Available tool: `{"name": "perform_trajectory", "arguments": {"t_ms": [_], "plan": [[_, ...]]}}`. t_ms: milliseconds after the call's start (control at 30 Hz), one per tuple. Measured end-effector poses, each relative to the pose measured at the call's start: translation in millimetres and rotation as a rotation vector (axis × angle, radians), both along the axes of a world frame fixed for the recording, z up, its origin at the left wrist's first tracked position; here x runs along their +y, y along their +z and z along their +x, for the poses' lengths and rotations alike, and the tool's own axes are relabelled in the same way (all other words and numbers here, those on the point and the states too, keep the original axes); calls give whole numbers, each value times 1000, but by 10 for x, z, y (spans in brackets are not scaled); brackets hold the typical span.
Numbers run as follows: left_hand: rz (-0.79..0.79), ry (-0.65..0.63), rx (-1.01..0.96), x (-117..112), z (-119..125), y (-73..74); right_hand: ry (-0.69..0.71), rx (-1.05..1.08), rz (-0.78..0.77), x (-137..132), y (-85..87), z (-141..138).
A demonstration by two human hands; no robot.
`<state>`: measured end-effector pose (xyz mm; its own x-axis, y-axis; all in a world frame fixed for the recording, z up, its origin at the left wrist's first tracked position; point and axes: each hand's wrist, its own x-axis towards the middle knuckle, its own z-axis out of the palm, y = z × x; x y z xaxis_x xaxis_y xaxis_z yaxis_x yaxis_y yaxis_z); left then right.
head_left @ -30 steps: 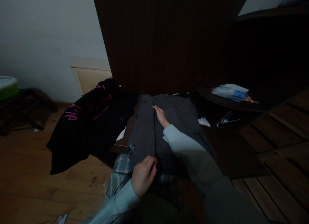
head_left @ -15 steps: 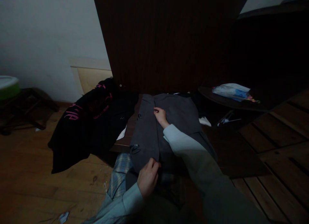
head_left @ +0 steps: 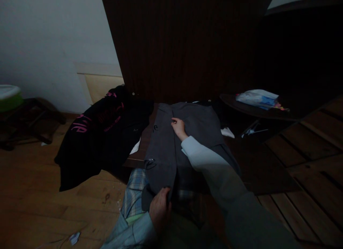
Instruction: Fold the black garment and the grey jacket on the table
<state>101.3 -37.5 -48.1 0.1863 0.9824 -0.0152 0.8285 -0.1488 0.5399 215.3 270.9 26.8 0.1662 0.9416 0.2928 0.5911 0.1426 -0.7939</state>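
Observation:
A grey garment (head_left: 163,149) lies folded lengthwise on a low dark surface in front of me. My right hand (head_left: 178,127) rests on its far part, fingers curled at the fold edge. My left hand (head_left: 160,208) is closed on the garment's near hem, close to my lap. A plaid cloth (head_left: 133,195) lies under the near end of the grey garment.
A black garment with pink lettering (head_left: 99,131) is heaped to the left, spilling onto the wooden floor (head_left: 53,206). A dark round table (head_left: 257,111) at right carries a pale plastic bag (head_left: 256,98). A dark wooden panel stands behind. A green-rimmed bowl (head_left: 8,97) sits far left.
My left hand has pulled the near hem of the grey garment toward me and lower. My right hand has stayed at the far fold edge. The view has shifted slightly.

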Motion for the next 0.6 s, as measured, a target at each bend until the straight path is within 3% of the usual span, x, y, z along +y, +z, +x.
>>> {"name": "perform_trajectory", "arguments": {"t_ms": [200, 400, 600], "plan": [[-227, -72, 240, 54, 63, 83, 21, -37, 19, 3, -5, -12], [-252, -144, 379, 223, 56, 73, 37, -50, 29, 15, -12, 0], [-364, -168, 393, 463, 78, 96, 44, -45, 47, 13, -16, 11]]}}
